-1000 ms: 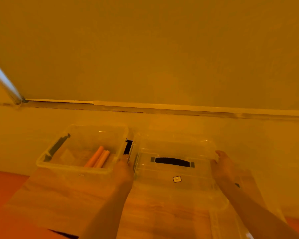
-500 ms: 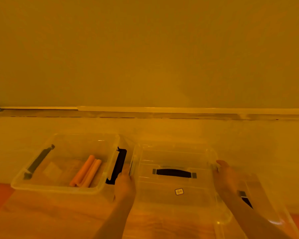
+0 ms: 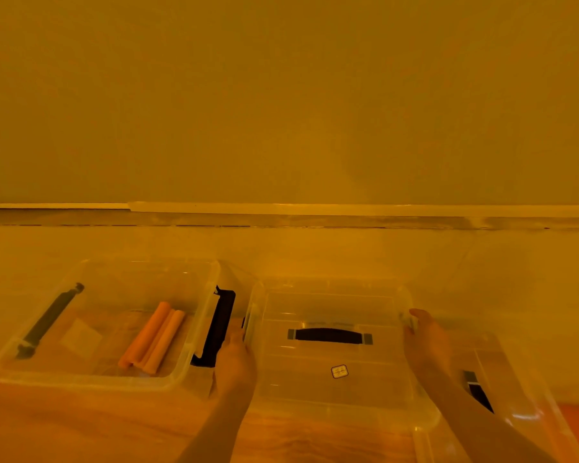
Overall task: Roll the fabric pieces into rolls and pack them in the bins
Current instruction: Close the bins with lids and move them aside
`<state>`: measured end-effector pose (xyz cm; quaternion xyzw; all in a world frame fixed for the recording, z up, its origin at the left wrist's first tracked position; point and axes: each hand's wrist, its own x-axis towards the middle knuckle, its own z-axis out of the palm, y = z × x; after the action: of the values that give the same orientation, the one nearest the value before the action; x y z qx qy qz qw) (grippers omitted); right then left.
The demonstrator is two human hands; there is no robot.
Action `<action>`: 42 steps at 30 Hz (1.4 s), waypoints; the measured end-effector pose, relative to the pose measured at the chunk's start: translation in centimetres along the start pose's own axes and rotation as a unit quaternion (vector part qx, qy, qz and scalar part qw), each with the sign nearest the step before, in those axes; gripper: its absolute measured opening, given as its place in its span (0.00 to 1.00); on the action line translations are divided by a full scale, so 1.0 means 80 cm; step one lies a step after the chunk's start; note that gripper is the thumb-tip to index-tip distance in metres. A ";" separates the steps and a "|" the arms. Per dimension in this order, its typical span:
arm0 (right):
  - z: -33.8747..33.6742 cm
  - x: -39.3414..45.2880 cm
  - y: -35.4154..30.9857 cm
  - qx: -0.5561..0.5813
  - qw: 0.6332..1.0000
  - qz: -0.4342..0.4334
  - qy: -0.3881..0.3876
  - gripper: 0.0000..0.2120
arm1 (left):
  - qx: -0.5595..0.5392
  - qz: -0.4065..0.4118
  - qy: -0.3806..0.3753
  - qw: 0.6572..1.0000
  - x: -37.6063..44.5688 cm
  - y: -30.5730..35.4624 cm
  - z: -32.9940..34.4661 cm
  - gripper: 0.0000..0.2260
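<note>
A clear lidded bin (image 3: 335,392) with a black handle on its lid stands in front of me on the wooden surface. My left hand (image 3: 235,360) grips its left edge and my right hand (image 3: 427,339) grips its right edge. To the left sits an open clear bin (image 3: 91,379) holding orange fabric rolls (image 3: 154,339); its black side latches hang open.
A loose clear lid (image 3: 515,406) with a black handle lies at the right, partly under my right arm. A wall with a pale ledge (image 3: 315,208) rises right behind the bins. The wooden surface (image 3: 81,426) extends toward me.
The view has shifted right and down, so both bins sit lower and closer in frame. Both hands keep their hold on the lidded bin's sides.
</note>
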<state>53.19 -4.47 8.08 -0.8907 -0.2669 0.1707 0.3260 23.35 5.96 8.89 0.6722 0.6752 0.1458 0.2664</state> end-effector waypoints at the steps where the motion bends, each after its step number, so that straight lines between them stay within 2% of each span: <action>1: 0.001 0.002 0.002 -0.001 1.000 -0.002 0.000 0.15 | 0.000 0.001 -0.003 1.000 -0.001 -0.001 0.003 0.20; 8: 0.005 0.002 0.008 0.002 1.000 -0.001 -0.009 0.15 | -0.012 -0.012 0.003 1.000 -0.003 -0.004 0.008 0.16; 14: 0.009 0.005 0.021 0.027 0.999 0.005 -0.023 0.11 | -0.037 -0.021 -0.007 0.999 -0.010 -0.005 0.010 0.07; 17: 0.010 0.006 0.026 0.029 0.999 0.005 -0.034 0.10 | -0.045 0.007 -0.009 0.999 -0.005 -0.010 0.013 0.10; 19: 0.008 0.005 0.026 0.030 0.999 0.000 -0.041 0.10 | -0.050 -0.016 -0.008 0.999 -0.002 -0.012 0.015 0.07; 22: 0.005 0.005 0.025 0.028 0.998 -0.006 -0.048 0.10 | -0.061 -0.055 -0.008 0.997 0.001 -0.009 0.015 0.10; 25: 0.005 0.007 0.026 0.026 0.999 -0.009 -0.045 0.09 | -0.042 -0.052 -0.011 0.998 0.002 -0.010 0.015 0.09; 31: 0.007 0.009 0.037 0.041 0.998 -0.019 -0.046 0.11 | -0.118 -0.081 -0.001 0.990 -0.003 -0.004 0.015 0.13; 33: 0.008 0.011 0.041 0.043 0.998 -0.021 -0.049 0.12 | -0.127 -0.065 0.003 0.990 -0.006 -0.002 0.013 0.13; 35: 0.007 0.013 0.045 0.042 0.998 -0.021 -0.050 0.13 | -0.088 -0.042 -0.004 0.995 -0.011 -0.001 0.011 0.08; 39: 0.005 0.008 0.053 0.038 0.998 -0.021 -0.053 0.14 | -0.045 -0.039 0.004 0.998 -0.017 -0.007 0.016 0.08; 42: 0.002 0.002 0.054 0.028 0.998 -0.019 -0.051 0.14 | -0.112 -0.066 0.002 0.992 -0.025 -0.002 0.012 0.11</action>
<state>54.80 -7.07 5.01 -0.8662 -0.2948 0.2170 0.3402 23.63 3.83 8.35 0.5921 0.6980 0.2034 0.3476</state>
